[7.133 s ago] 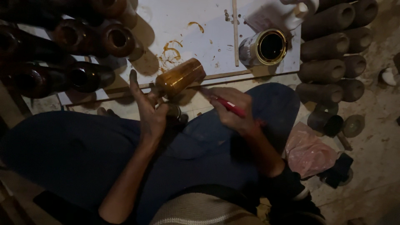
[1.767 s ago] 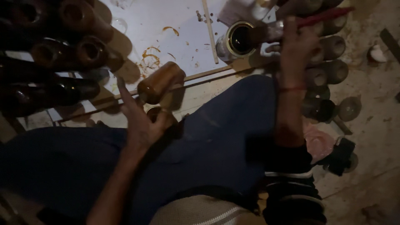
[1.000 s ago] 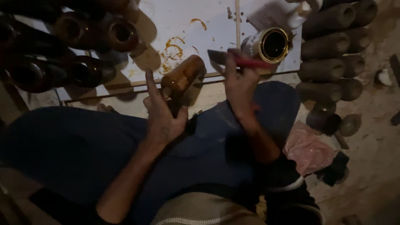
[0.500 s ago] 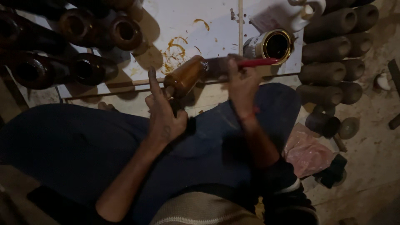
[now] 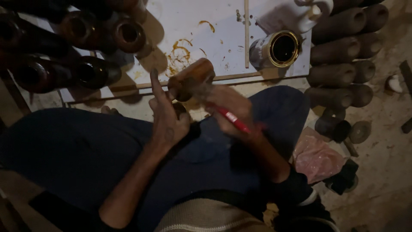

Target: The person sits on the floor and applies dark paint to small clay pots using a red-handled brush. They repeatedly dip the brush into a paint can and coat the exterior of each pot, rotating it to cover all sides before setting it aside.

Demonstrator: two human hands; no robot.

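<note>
While the left hand (image 5: 168, 124) holds the wooden cup (image 5: 190, 78), the right hand (image 5: 229, 109), gripping its red brush (image 5: 234, 121), has returned from the tin (image 5: 274, 49).

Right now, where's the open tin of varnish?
In the head view, the open tin sits upper right on the white board, just right of the thin wooden stick and left of the stacked dark cylinders.

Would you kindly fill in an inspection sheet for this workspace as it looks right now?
Surface: white board, stained with orange-brown smears.
Job's things: brown wooden cylinder held up by left hand; red-handled brush in right hand, motion-blurred.
Clutter: open metal tin, dark liquid inside; thin wooden stick; pink crumpled bag.
Hands: both occupied.
Cables: nothing seen.
Surroundings: glossy dark cylinders stacked left, dull ones right.
</note>
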